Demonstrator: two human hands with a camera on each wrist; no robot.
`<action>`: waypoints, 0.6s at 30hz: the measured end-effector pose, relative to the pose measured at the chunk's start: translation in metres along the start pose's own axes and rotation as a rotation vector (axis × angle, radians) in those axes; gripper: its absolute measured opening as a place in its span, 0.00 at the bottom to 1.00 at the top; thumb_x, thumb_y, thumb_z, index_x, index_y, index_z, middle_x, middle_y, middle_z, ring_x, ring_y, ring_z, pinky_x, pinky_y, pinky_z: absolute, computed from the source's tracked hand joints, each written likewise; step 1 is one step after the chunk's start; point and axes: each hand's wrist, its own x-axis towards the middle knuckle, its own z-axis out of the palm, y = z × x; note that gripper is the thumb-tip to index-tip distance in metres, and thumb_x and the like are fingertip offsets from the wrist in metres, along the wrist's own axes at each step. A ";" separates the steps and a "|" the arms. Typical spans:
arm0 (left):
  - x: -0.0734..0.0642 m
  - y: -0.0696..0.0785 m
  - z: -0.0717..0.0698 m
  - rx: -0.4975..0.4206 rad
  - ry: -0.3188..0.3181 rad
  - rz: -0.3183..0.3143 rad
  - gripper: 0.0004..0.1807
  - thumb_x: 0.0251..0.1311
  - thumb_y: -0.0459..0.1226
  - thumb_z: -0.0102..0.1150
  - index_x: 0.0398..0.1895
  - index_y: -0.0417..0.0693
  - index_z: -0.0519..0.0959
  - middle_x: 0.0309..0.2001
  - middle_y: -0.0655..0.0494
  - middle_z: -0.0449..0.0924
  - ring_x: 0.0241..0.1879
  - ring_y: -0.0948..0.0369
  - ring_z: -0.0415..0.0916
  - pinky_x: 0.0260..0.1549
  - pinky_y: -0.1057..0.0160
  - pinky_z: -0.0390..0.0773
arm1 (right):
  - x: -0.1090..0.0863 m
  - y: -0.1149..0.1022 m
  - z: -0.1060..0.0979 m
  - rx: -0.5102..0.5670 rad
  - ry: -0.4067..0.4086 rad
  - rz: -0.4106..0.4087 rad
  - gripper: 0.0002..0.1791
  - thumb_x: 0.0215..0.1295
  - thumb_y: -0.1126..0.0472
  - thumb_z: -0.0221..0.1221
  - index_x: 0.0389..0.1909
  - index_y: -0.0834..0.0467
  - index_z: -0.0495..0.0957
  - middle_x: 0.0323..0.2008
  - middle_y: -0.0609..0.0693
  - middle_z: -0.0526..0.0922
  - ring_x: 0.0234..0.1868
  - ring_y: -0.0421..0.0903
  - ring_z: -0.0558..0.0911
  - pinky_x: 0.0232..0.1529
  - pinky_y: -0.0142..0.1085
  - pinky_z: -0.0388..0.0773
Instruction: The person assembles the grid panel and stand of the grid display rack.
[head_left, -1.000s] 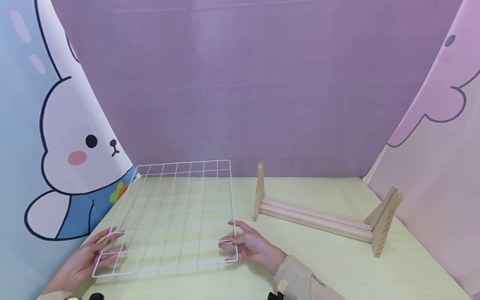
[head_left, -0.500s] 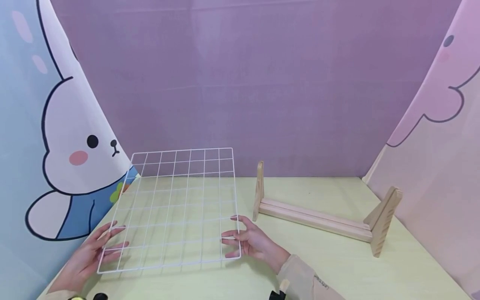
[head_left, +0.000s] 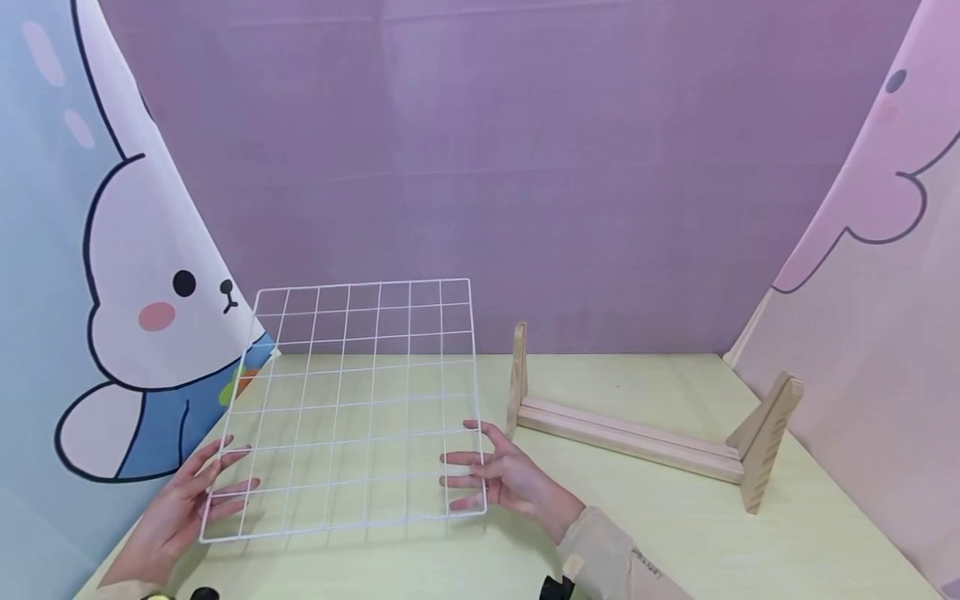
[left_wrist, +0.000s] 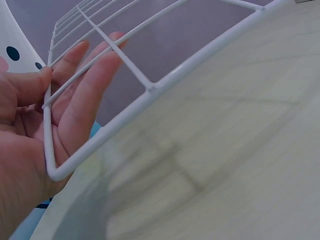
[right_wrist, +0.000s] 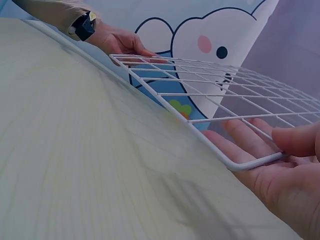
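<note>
A white wire grid panel is held raised over the table by both hands, its far edge tilted up higher than the near one. My left hand grips the panel's left edge near the front corner; in the left wrist view the thumb presses on the edge wire and the fingers pass underneath. On the opposite edge my right hand holds the front right corner, thumb above and fingers spread below, as the right wrist view shows. A wooden stand with a grooved bar between two upright ends rests right of the panel.
The pale yellow table carries the panel's shadow. A purple cloth hangs behind it. Printed cloths with a cartoon rabbit on the left and a pink figure on the right flank the table.
Both hands have raised the panel slightly and shifted it a little to the right, with its far edge rising most. The wooden stand has stayed in place.
</note>
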 end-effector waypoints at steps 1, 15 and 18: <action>0.000 -0.001 0.001 0.007 0.003 0.008 0.27 0.79 0.30 0.23 0.62 0.51 0.76 0.57 0.48 0.80 0.52 0.38 0.79 0.45 0.47 0.80 | 0.000 0.000 0.000 0.001 -0.008 0.000 0.40 0.67 0.81 0.39 0.76 0.52 0.45 0.63 0.71 0.69 0.60 0.71 0.73 0.51 0.64 0.73; 0.006 -0.004 0.005 0.168 0.100 0.074 0.25 0.79 0.31 0.28 0.60 0.57 0.77 0.53 0.53 0.82 0.49 0.47 0.83 0.44 0.50 0.82 | -0.003 -0.004 0.001 0.018 -0.108 -0.031 0.50 0.59 0.87 0.40 0.78 0.50 0.40 0.65 0.66 0.68 0.60 0.75 0.72 0.51 0.60 0.75; 0.007 -0.005 0.005 0.247 0.139 0.083 0.24 0.79 0.32 0.30 0.59 0.59 0.78 0.52 0.56 0.83 0.48 0.51 0.84 0.42 0.52 0.83 | -0.004 -0.005 0.002 0.031 -0.119 -0.039 0.50 0.60 0.87 0.39 0.78 0.50 0.40 0.64 0.65 0.70 0.60 0.75 0.71 0.51 0.59 0.75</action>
